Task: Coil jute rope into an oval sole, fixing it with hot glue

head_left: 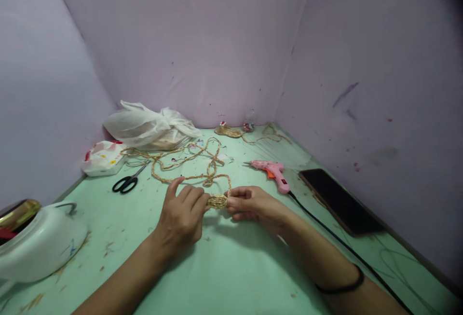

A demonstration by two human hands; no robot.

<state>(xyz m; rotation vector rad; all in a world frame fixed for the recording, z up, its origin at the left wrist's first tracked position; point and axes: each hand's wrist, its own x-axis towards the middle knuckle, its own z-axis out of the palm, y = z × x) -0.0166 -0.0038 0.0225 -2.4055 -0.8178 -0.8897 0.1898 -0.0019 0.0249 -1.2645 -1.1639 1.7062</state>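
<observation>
Between my two hands is a small oval coil of braided straw rope [217, 202], held a little above the green table. My left hand [184, 211] grips its left end, with the thumb raised; the fingertips behind the coil are partly hidden. My right hand [253, 204] pinches the right end between thumb and fingers. From the coil's right end a loose braided rope [195, 177] rises and runs back over the table in loops toward the left. A pink glue gun [271, 170] lies to the right beyond my right hand.
Black-handled scissors [129, 181], a white packet [104, 158] and a white plastic bag [152, 124] lie at the left. A white pot [43, 247] stands front left. A phone [340, 199] and the black cord [336, 238] are at right. A woven straw piece [228, 131] lies by the back wall.
</observation>
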